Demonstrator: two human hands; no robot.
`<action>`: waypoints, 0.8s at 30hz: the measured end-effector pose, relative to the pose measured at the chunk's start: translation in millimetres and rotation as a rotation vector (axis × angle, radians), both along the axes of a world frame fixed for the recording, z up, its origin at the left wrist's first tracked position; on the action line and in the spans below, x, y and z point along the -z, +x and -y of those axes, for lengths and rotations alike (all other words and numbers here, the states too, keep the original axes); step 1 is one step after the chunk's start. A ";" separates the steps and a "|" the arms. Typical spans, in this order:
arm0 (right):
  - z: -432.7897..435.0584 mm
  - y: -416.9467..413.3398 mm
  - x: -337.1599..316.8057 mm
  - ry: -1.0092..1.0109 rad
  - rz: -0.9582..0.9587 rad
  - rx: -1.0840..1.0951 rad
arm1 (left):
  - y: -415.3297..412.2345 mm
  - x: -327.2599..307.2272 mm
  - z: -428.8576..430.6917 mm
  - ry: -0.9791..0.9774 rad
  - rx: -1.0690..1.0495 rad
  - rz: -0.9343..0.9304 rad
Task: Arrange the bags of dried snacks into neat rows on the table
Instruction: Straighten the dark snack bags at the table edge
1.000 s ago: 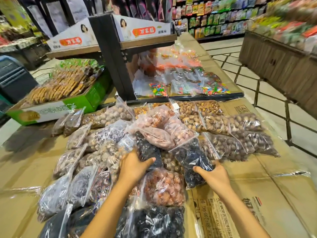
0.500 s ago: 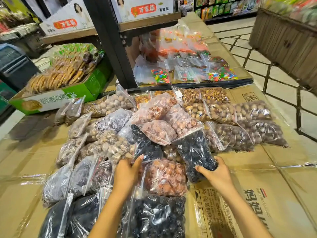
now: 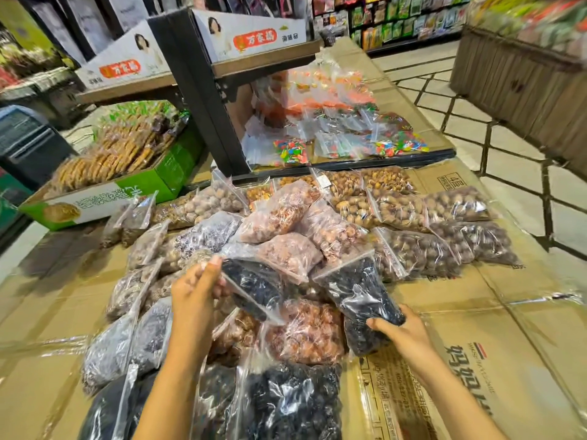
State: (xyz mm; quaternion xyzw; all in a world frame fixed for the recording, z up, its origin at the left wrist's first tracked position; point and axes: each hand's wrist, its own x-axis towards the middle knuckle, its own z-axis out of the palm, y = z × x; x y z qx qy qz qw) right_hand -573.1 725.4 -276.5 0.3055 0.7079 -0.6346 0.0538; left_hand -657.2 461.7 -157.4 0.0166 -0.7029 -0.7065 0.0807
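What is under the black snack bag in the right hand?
The right hand grips a dark bag at its bottom end. Beneath it lie another dark bag and the cardboard covering the table. Whatever sits deeper in the pile is covered.

A shop interior is glowing under warm indoor light. Flattened cardboard [image 3: 524,328] is covering the desk, taped at its seams. A dark metal post [image 3: 203,100] is carrying a wooden shelf [image 3: 263,63] with white printed boxes [image 3: 251,33]. Pale floor tiles [image 3: 514,147] with dark joints are running toward stocked shelving [image 3: 400,22] at the back, beside a slatted wooden bin [image 3: 521,87].
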 end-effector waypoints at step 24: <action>11.0 70.7 5.0 0.500 -0.044 -0.683 | 23.2 7.3 28.4 0.301 0.112 0.106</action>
